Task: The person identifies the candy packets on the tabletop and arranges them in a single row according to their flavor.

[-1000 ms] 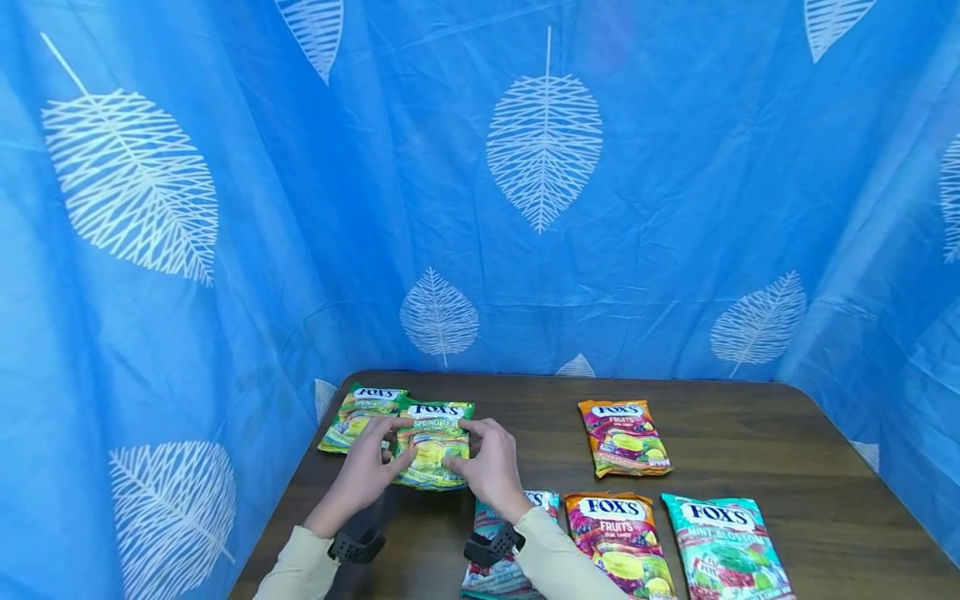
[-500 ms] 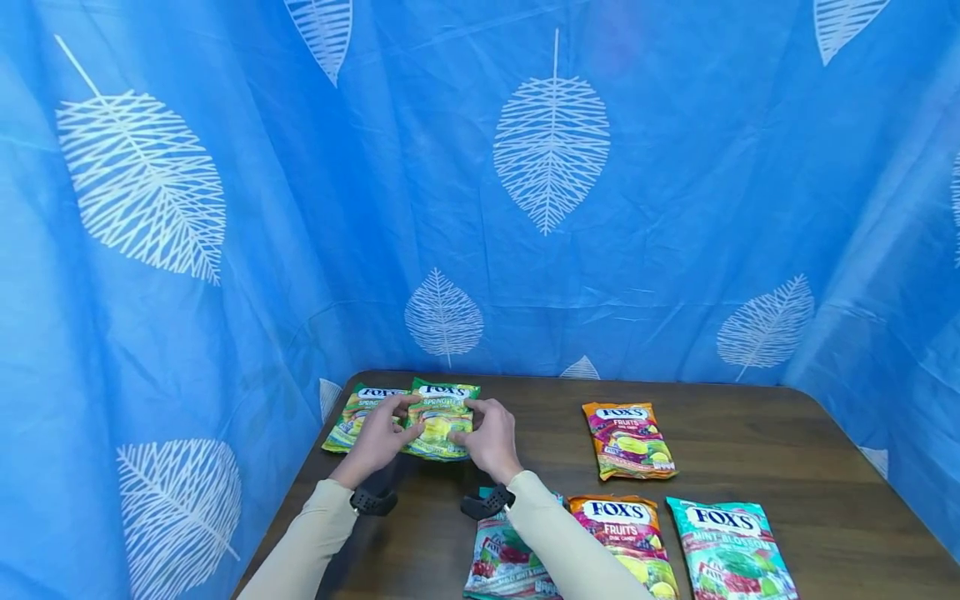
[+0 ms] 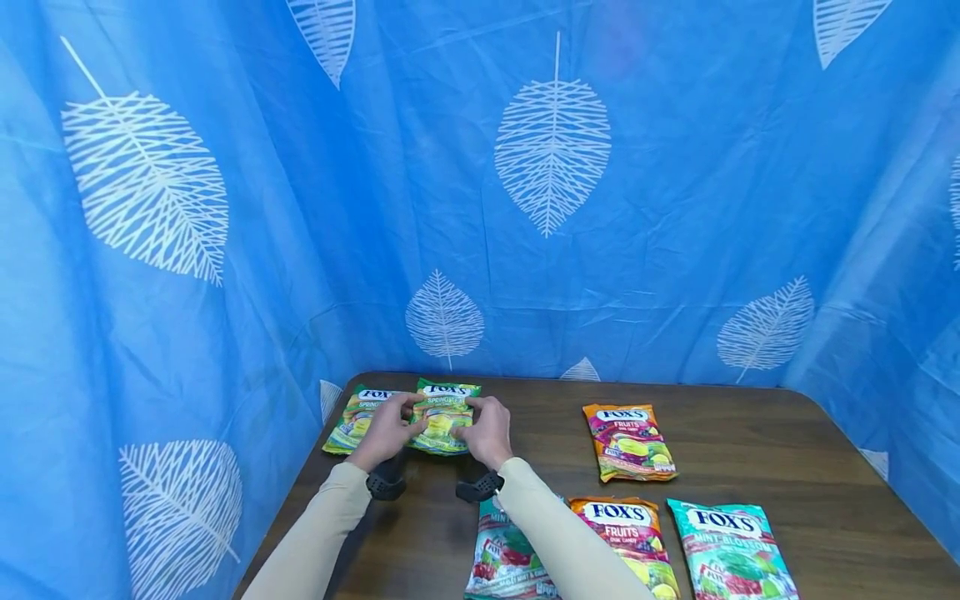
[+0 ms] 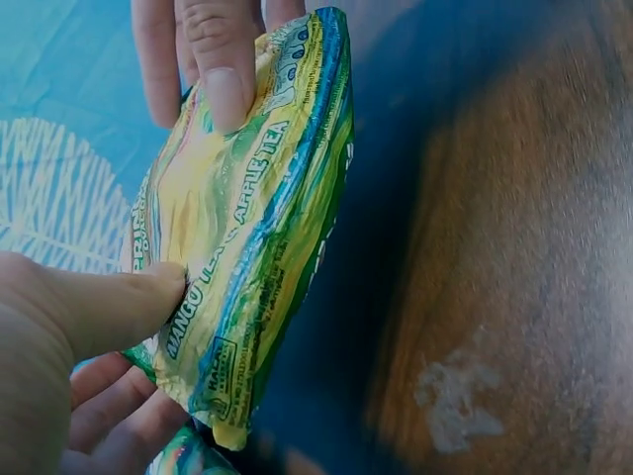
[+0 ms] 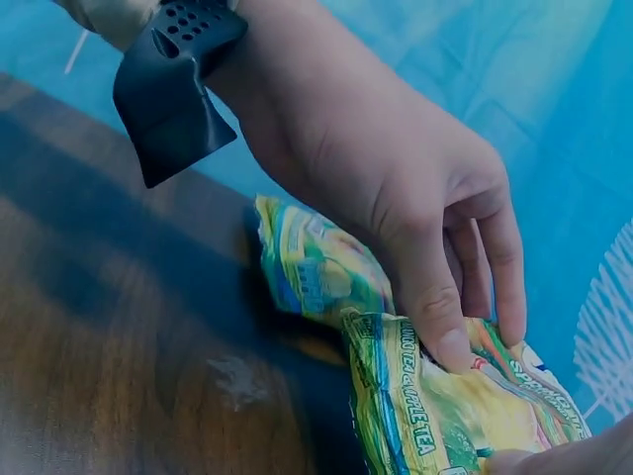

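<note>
A green and yellow Fox's Spring Tea candy bag (image 3: 441,423) is between my two hands near the far left of the table. My left hand (image 3: 388,432) grips its left side, with the thumb (image 4: 124,297) pressed on the printed front in the left wrist view. My right hand (image 5: 386,178) grips the opposite side, thumb on the front and fingers at the edge. In the left wrist view the bag is tilted, and a shadow falls on the wood beside it. A second Spring Tea bag (image 3: 351,423) lies just to the left, partly hidden by my left hand.
An orange Fruits candy bag (image 3: 630,443) lies right of centre on the brown wooden table (image 3: 735,442). Nearer are another Fruits bag (image 3: 626,533), a Mint Blossom bag (image 3: 733,550), and a teal bag (image 3: 502,554) partly under my right sleeve. A blue leaf-patterned curtain (image 3: 652,208) surrounds the table.
Both hands have moved the held Spring Tea bag toward the table's far edge and slightly right, mostly in the first half second. It now sits level with the second Spring Tea bag.
</note>
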Tool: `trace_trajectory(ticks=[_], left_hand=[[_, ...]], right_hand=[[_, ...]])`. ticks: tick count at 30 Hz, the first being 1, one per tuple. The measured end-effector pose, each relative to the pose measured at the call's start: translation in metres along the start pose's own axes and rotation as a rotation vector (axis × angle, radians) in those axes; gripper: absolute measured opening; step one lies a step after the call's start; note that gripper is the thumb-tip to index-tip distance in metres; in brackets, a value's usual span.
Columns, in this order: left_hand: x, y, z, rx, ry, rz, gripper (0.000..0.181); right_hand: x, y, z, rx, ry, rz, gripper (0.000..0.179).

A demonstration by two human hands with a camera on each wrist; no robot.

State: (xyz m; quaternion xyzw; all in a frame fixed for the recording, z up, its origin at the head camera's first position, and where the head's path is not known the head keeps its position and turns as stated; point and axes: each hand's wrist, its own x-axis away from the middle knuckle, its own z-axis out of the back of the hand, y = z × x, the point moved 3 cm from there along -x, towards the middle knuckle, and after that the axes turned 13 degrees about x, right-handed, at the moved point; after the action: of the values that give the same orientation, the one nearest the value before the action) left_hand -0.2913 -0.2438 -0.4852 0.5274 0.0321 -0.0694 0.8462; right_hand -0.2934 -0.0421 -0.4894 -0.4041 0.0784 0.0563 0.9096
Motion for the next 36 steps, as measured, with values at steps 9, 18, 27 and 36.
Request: trace_trajectory(ticks=[9,18,27,36], left_hand=[[-0.004,-0.011,-0.002,-0.031,-0.021,-0.010,0.041],[-0.006,-0.021,-0.005,-0.041,-0.023,-0.010,0.039],[-0.008,-0.020,-0.008,-0.069,-0.030,0.000,0.038],[-0.009,-0.023,-0.006,-0.087,-0.014,0.003,0.036]], right_hand=[[-0.003,0.005,-0.009,0.002,-0.022,-0.001,0.055],[-0.005,0.011,-0.019,0.008,-0.036,-0.028,0.054],[-0.004,0.015,-0.019,0.005,-0.047,-0.043,0.053],[-0.006,0.016,-0.023,0.018,-0.081,-0.036,0.052]])
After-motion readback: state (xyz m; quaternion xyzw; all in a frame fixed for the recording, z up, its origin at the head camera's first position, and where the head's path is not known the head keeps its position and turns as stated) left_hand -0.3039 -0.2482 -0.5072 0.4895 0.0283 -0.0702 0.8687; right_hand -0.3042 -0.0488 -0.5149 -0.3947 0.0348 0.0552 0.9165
